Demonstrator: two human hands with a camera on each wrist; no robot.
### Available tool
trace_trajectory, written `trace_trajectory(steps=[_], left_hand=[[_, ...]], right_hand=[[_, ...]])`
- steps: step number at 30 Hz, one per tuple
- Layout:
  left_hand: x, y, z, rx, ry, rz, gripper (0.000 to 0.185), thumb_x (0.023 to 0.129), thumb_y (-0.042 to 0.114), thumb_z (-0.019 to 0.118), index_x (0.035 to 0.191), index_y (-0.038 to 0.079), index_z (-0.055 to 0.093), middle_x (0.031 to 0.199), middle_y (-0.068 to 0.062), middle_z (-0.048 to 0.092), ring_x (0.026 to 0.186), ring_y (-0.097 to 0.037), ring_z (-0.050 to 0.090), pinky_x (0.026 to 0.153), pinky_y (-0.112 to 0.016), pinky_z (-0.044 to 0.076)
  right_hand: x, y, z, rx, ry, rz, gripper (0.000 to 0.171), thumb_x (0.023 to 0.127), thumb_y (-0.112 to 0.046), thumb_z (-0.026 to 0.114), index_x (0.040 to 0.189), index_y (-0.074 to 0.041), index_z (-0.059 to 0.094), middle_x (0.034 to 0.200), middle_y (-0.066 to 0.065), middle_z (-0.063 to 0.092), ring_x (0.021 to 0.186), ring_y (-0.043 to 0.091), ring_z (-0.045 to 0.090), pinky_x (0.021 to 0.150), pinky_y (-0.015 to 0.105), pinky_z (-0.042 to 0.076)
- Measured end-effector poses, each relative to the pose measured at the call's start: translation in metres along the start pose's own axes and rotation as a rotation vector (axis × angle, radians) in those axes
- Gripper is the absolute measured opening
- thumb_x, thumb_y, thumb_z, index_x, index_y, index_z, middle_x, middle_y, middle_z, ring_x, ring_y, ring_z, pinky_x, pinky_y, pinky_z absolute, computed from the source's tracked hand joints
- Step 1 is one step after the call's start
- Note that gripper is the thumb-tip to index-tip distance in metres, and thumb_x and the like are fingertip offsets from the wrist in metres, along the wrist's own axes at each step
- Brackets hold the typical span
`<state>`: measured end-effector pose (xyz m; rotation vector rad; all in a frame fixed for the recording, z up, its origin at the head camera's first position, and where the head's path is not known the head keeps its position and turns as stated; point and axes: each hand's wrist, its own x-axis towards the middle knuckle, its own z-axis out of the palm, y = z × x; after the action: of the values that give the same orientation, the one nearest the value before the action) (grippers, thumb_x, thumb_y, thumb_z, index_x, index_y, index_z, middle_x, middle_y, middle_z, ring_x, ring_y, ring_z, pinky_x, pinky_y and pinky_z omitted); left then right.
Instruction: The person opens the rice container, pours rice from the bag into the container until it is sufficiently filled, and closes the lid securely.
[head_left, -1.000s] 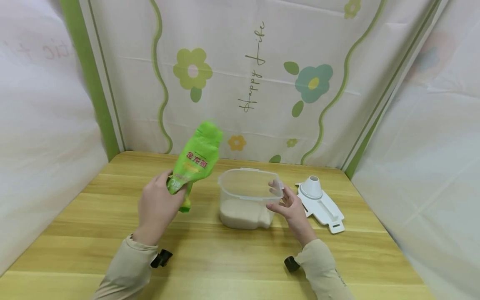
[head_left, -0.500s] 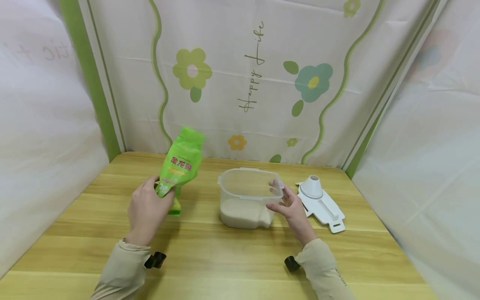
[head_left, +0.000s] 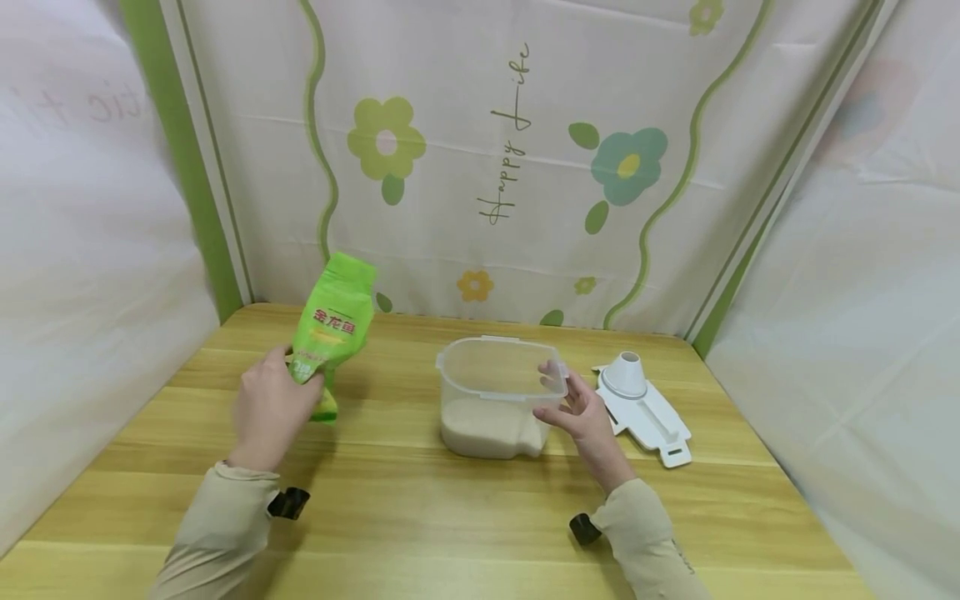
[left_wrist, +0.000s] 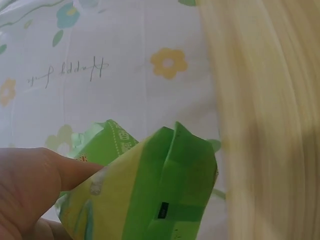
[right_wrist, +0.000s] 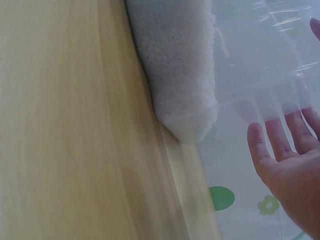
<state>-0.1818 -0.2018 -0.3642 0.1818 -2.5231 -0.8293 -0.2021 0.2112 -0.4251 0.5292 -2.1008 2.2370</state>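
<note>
In the head view my left hand (head_left: 273, 404) grips a green rice bag (head_left: 333, 321) by its lower part, on the left side of the table. The left wrist view shows the thumb pressed on the folded, crumpled bag (left_wrist: 165, 185). A clear, lidless plastic container (head_left: 480, 379) stands upright in the middle. White rice (head_left: 487, 427) covers its bottom; grains show through the wall in the right wrist view. My right hand (head_left: 588, 421) holds the container's right end, thumb in front and fingers at the far side. The fingers (right_wrist: 287, 132) touch the clear wall.
A white lid-like plastic piece with a cone-shaped spout (head_left: 626, 375) lies right of the container, close behind the right hand. The wooden table (head_left: 450, 533) ends at a flower-printed curtain (head_left: 450, 192) at the back. White fabric hangs at both sides.
My left hand has carried the green bag leftward, away from the container, and the bag leans less to the right. The right hand and container have stayed in place.
</note>
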Motion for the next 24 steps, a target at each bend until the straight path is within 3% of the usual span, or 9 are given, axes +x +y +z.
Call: trace_trajectory(steps=[7, 14, 24], left_hand=[[0.014, -0.01, -0.011, 0.054, -0.111, -0.066, 0.058, 0.084, 0.02, 0.065, 0.128, -0.014, 0.047, 0.09, -0.027, 0.058, 0.062, -0.031, 0.055, 0.04, -0.036, 0.043], [0.021, -0.024, -0.017, 0.093, -0.216, -0.115, 0.043, 0.084, 0.021, 0.063, 0.11, -0.01, 0.048, 0.08, -0.021, 0.055, 0.061, -0.03, 0.053, 0.044, -0.039, 0.044], [0.035, -0.036, -0.018, 0.162, -0.325, -0.126, 0.033, 0.083, 0.02, 0.062, 0.092, -0.006, 0.045, 0.074, -0.02, 0.05, 0.064, -0.032, 0.051, 0.048, -0.041, 0.044]], right_hand=[[-0.001, -0.001, 0.0, 0.004, 0.015, 0.003, 0.079, 0.084, -0.006, 0.078, 0.151, -0.011, 0.038, 0.15, 0.006, 0.043, 0.138, 0.023, 0.034, 0.101, 0.033, 0.044], [0.0, 0.0, 0.0, 0.005, 0.009, -0.004, 0.08, 0.084, -0.006, 0.078, 0.152, -0.007, 0.035, 0.15, 0.009, 0.042, 0.139, 0.024, 0.034, 0.099, 0.033, 0.045], [0.0, 0.001, 0.0, 0.007, 0.004, -0.006, 0.078, 0.085, -0.004, 0.076, 0.152, -0.007, 0.035, 0.151, 0.009, 0.041, 0.139, 0.024, 0.033, 0.1, 0.032, 0.044]])
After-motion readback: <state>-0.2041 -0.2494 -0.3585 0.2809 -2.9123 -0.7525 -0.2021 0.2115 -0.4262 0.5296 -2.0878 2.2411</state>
